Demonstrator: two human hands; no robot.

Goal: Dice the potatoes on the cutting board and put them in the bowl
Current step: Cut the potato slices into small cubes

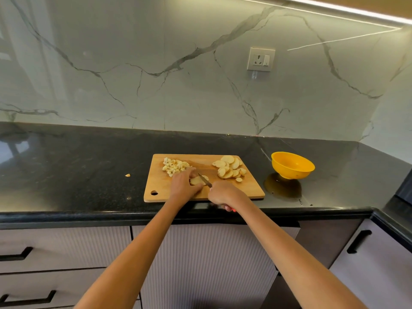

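Knife (205, 180) gripped in right hand (220, 194), left hand (184, 185) pinning potato slices (197, 180) mid-board, centre frame; bowl (292, 165) right, empty. Could nick fingertips (193, 175) crowding blade.

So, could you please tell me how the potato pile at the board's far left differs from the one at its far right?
The left pile is diced into small chunks, while the right pile is still flat round slices. The left pile is a compact heap; the right pile's slices overlap and spread wider. Both are pale potato lying on the wooden cutting board, and neither is in the yellow bowl yet.
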